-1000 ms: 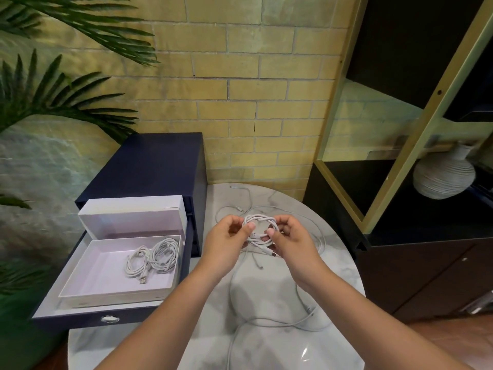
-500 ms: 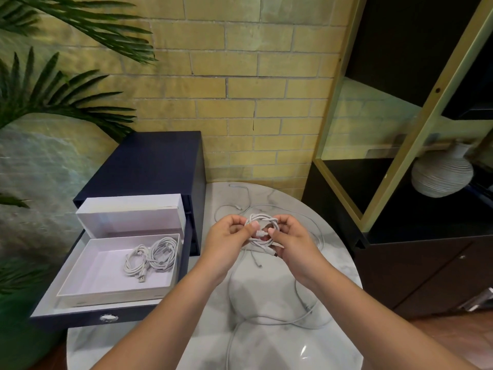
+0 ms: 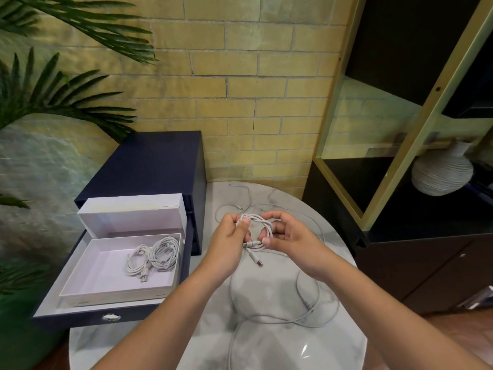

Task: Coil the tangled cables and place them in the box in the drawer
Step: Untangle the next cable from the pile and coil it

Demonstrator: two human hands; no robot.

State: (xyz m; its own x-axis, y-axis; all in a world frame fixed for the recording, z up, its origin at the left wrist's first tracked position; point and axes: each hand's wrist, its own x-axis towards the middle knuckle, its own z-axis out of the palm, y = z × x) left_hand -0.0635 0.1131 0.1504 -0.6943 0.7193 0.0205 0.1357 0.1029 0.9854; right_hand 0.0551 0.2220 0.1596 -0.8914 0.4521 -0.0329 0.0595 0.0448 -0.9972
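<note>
Holding a small coiled cable (image 3: 254, 217) over the table's (image 3: 280, 351) far middle: left hand (image 3: 229, 236) pinches its left side, right hand (image 3: 290, 239) grips the right, fingers curled round the loops. Its plug end (image 3: 258, 261) dangles below. Loose cables (image 3: 309, 307) sprawl toward the near edge. Two finished coils (image 3: 152, 256) lie in the box's (image 3: 114, 299) far right corner, inside the open drawer (image 3: 80, 320).

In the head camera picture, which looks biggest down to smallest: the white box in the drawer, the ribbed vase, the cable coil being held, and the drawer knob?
1. white box
2. ribbed vase, though it stands farther from the camera
3. held cable coil
4. drawer knob
</note>
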